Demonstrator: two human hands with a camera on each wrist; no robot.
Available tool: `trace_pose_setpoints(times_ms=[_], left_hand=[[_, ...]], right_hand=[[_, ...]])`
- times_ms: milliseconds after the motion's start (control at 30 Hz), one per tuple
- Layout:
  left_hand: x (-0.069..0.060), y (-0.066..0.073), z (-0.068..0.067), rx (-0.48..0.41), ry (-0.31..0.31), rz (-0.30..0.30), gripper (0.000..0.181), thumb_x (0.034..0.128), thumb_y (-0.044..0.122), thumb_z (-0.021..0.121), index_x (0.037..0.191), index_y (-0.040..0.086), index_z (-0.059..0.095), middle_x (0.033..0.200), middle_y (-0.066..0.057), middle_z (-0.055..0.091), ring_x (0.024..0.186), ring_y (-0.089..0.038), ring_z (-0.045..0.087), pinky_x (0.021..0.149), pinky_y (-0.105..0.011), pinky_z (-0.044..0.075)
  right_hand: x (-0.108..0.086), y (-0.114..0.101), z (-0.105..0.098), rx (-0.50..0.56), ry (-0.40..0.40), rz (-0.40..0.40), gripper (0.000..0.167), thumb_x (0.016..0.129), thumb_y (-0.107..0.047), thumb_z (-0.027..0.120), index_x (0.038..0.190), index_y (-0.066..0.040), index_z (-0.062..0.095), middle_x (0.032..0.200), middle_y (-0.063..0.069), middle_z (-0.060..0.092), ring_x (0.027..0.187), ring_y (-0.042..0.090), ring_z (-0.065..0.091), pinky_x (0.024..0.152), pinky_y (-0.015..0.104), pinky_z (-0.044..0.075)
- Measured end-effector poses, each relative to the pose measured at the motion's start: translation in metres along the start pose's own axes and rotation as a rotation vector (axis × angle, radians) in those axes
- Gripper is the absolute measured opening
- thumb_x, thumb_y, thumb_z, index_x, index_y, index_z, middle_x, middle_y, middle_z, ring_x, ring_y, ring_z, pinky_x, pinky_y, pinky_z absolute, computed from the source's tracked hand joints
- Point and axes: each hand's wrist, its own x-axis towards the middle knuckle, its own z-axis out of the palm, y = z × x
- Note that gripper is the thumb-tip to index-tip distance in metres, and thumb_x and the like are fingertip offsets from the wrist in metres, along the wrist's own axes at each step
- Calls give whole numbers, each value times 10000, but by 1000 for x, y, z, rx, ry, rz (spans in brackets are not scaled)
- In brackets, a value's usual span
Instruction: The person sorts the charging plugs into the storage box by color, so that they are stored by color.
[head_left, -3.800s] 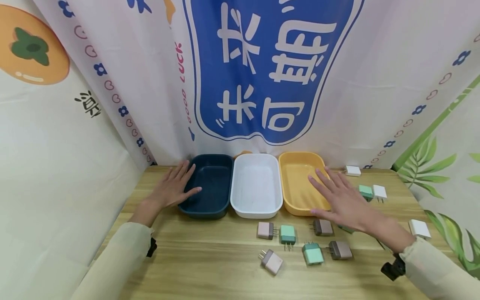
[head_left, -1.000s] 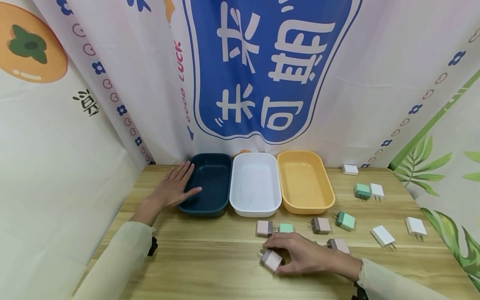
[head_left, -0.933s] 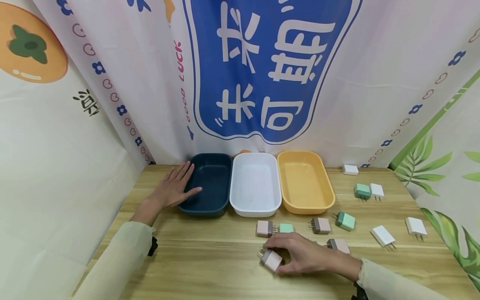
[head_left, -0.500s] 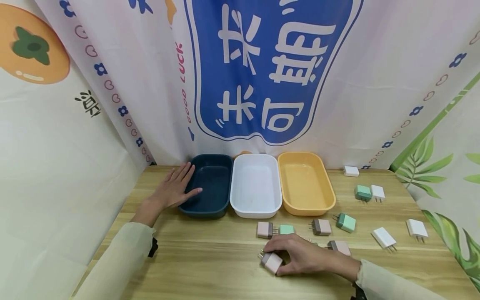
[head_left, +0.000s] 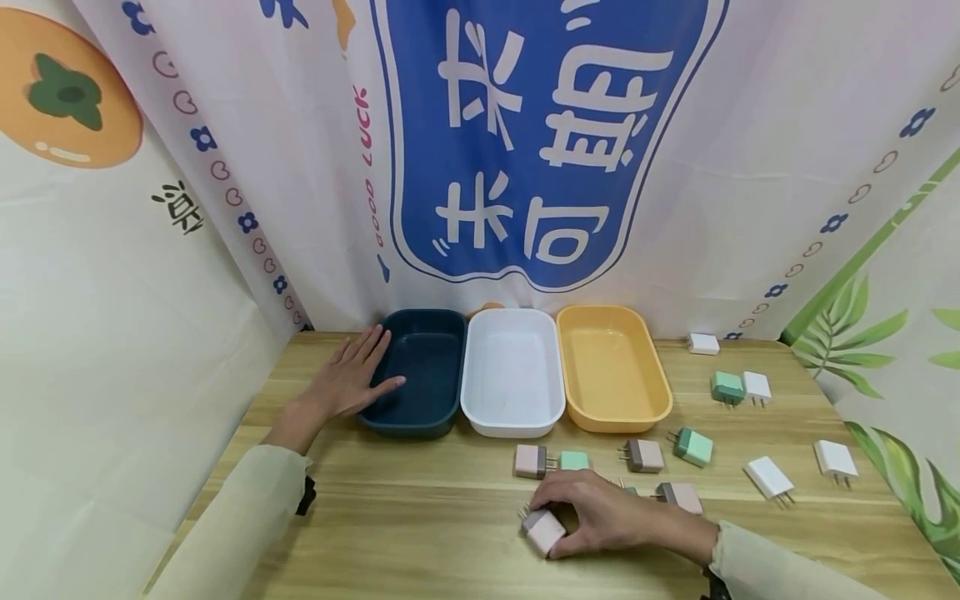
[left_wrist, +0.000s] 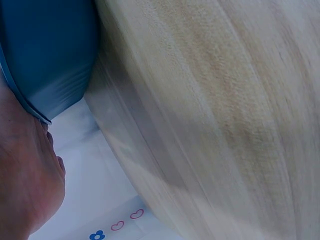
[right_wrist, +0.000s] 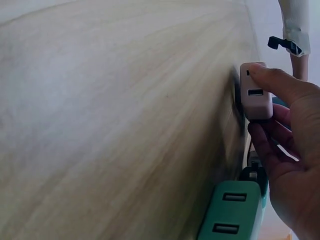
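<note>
My right hand point(head_left: 600, 512) pinches a pink phone charger point(head_left: 543, 533) with a grey-brown prong end, low over the front middle of the table. In the right wrist view, the thumb presses one edge of the pink charger point(right_wrist: 256, 95) and fingers lie against its other side; its USB port shows, its prongs do not. My left hand point(head_left: 341, 379) rests with spread fingers on the left rim of the dark blue tray point(head_left: 411, 429). In the left wrist view that tray point(left_wrist: 55, 60) stands above part of the hand point(left_wrist: 30, 170).
White point(head_left: 513, 429) and yellow point(head_left: 618, 425) trays stand right of the blue one. Nearby lie other pink chargers point(head_left: 530, 460) and green chargers point(head_left: 693, 447); one green charger point(head_left: 574, 460) is partly behind my right hand. White chargers point(head_left: 768, 477) lie farther right. A printed curtain point(head_left: 517, 150) hangs behind.
My right hand has come from over the yellow tray down to the pink charger and taken hold of it. In the last second the charger has turned and shifted slightly nearer. Left hand unmoved.
</note>
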Motion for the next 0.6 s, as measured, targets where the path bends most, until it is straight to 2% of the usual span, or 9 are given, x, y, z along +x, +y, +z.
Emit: trace_pose_setpoints(times_ms=[333,600], left_hand=[[-2,1,-1,-3,-7,-4,997,1048,723,383,1703,46,57,1774,-207,39,1640,-396,23,1303,-624,45],[-1,0,-1,-15,-3,1,1003,1045,728,386,1703,48,53,1773,-209,33,1641,-391,6,1302,-622,10]], right_hand=[[8,-3,-6,-39,79,-44,461,874,-365,895,1244,-163,706,1214,-71,709,1094,40,655,944,264,577],[21,-5,-13,-30,139,-88,467,866,-334,907,1230,-115,712,1217,5,730,1085,66,670,918,257,584]])
